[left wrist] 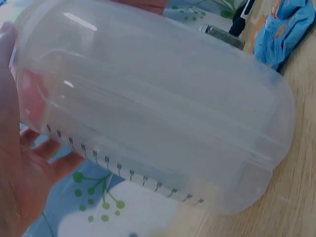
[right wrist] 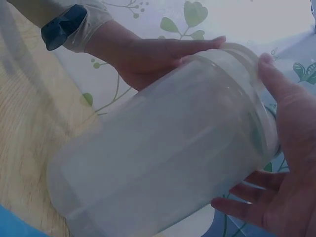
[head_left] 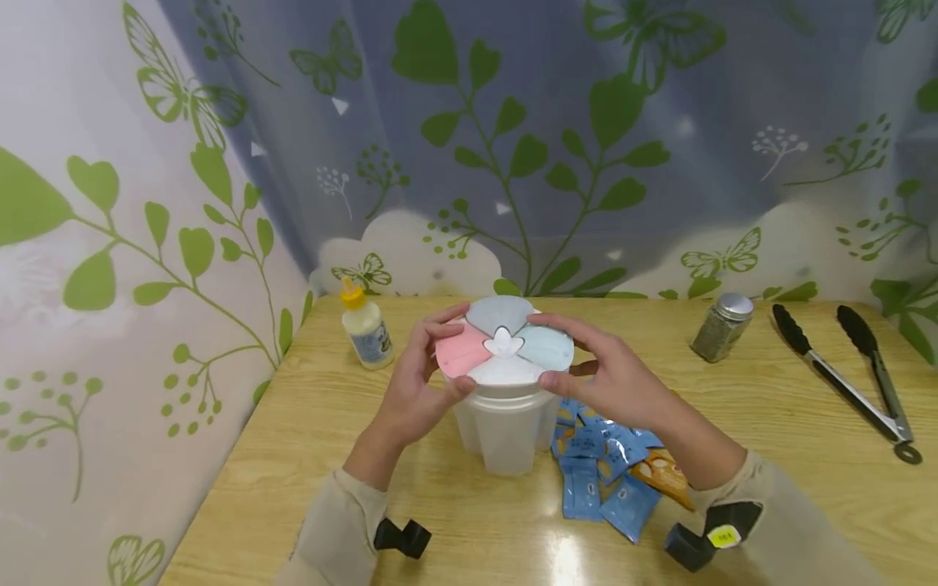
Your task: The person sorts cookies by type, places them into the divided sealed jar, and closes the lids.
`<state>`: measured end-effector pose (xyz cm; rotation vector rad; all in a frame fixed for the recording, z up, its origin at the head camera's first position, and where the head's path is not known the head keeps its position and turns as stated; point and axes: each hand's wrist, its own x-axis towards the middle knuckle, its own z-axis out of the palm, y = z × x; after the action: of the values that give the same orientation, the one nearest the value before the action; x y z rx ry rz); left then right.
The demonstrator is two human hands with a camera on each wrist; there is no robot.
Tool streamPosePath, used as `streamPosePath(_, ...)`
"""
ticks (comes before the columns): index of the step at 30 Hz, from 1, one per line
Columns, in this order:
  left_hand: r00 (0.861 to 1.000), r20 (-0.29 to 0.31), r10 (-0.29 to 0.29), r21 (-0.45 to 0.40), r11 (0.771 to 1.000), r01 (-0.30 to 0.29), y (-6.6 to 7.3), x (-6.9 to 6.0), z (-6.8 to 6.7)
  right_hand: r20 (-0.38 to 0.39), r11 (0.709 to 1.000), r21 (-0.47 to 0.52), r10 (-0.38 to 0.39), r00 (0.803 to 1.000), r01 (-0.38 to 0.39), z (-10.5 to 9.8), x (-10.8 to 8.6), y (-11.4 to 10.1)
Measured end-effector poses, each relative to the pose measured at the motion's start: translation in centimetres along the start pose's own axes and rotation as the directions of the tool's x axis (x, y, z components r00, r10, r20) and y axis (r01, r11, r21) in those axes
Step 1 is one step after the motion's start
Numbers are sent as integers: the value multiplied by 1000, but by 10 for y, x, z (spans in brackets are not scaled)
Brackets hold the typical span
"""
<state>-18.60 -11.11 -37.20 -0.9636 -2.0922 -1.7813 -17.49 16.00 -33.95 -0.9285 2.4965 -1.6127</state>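
A translucent plastic container [head_left: 506,435] stands upright on the table, its side marked with a measuring scale in the left wrist view. Its lid [head_left: 504,370] has pink, grey, pale teal and white sections around a small white centre knob. My left hand [head_left: 421,378] holds the lid's left edge, thumb at the front and fingers farther back. On the opposite edge, my right hand [head_left: 619,374] grips the lid with its thumb in front and index finger over the top. The right wrist view shows the right thumb [right wrist: 279,81] against the lid's rim.
Several blue snack packets [head_left: 601,456] lie just right of the container, with an orange packet [head_left: 663,476] among them. A glue bottle [head_left: 369,330] with a yellow cap stands at left. Farther right are a spice jar [head_left: 721,328] and black-tipped tongs [head_left: 853,395].
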Motion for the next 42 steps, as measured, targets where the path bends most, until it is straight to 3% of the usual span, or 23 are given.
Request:
streamPosePath(8,998,-59,-31,-73,997,27,4,6,5,-56,993,35,115,992,-113,-2,12,-10)
streamPosePath(14,995,-62,-81,-86,993,75,9,10,4,-70,987,73,145,987,-140,-1,17,-16)
streamPosePath(19,994,-65,-85,-68,994,80,11,10,4,-76,986,64,159,984,-154,0,17,-17)
streamPosePath(24,994,-65,-92,-71,994,87,9,7,4,-69,992,29,123,990,-121,-4,11,-12)
streamPosePath(42,978,-47,-202,-75,977,198,13,2,4,53,985,169,-21,998,12,-35,-42,23)
